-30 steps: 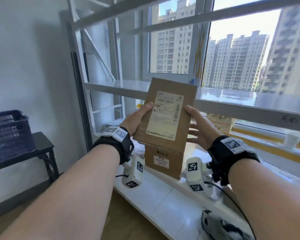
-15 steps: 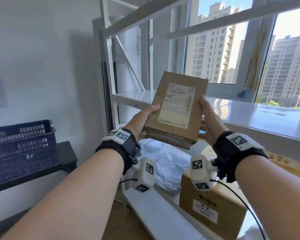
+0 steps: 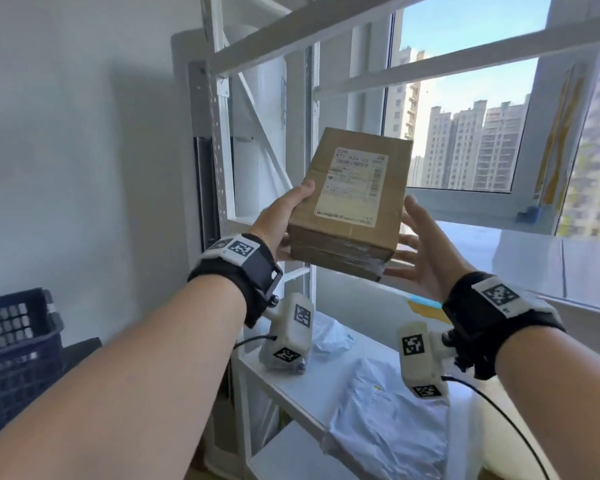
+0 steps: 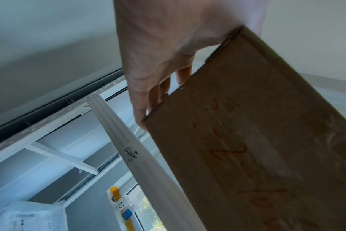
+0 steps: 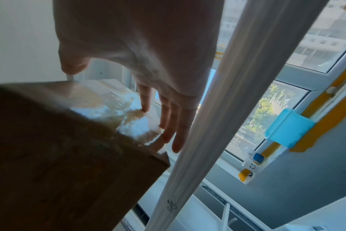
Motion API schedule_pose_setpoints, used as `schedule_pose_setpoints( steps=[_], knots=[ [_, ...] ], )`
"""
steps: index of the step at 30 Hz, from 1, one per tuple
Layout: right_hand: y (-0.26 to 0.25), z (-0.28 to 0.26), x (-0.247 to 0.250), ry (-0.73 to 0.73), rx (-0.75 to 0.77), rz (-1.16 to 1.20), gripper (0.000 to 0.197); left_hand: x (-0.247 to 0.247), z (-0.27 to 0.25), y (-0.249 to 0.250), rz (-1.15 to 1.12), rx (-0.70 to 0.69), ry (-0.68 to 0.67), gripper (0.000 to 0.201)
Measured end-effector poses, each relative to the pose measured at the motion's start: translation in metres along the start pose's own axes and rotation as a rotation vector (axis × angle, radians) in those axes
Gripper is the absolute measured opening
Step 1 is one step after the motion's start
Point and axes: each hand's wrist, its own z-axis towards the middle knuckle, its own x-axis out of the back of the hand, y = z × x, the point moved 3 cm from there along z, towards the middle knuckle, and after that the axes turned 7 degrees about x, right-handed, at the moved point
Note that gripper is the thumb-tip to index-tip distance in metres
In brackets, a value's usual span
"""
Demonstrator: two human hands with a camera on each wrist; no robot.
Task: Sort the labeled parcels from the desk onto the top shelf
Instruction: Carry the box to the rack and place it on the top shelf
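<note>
A brown cardboard parcel point(image 3: 354, 233) with a white shipping label point(image 3: 352, 185) on top is held in the air in front of the white metal rack. My left hand point(image 3: 281, 220) grips its left edge, thumb on top and fingers underneath. My right hand point(image 3: 423, 244) lies against its right side with straight fingers and the thumb raised. In the left wrist view the parcel's underside point(image 4: 257, 140) shows red writing beside my left hand point(image 4: 164, 54). In the right wrist view my right hand's fingers point(image 5: 168, 118) touch the parcel's taped side point(image 5: 59, 156).
A white shelf board point(image 3: 534, 258) runs just behind the parcel, with rack beams point(image 3: 291, 39) higher up. White plastic mail bags point(image 3: 388, 427) lie on the lower shelf. A dark blue crate point(image 3: 11, 348) sits at the left. A window is behind the rack.
Both hands have lifted the parcel higher toward the rack. The cardboard box on the lower shelf has dropped out of view. My right hand's fingers have straightened.
</note>
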Motion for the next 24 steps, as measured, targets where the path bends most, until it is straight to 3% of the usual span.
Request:
schedule_pose_setpoints(
  steps=[6, 13, 16, 24],
  knots=[
    [0.002, 0.068, -0.031, 0.018, 0.007, -0.075, 0.039, 0.022, 0.079, 0.015, -0.043, 0.035, -0.064, 0.039],
    [0.017, 0.158, -0.037, 0.126, -0.037, -0.217, 0.075, 0.025, 0.168, 0.015, -0.047, 0.065, -0.111, 0.029],
    [0.022, 0.184, -0.043, 0.134, -0.067, -0.26, 0.076, 0.028, 0.198, 0.016, 0.006, 0.083, -0.127, 0.024],
    [0.043, 0.219, -0.054, 0.181, -0.244, -0.312, 0.067, 0.027, 0.252, 0.003, 0.177, 0.186, -0.214, 0.038]
  ],
)
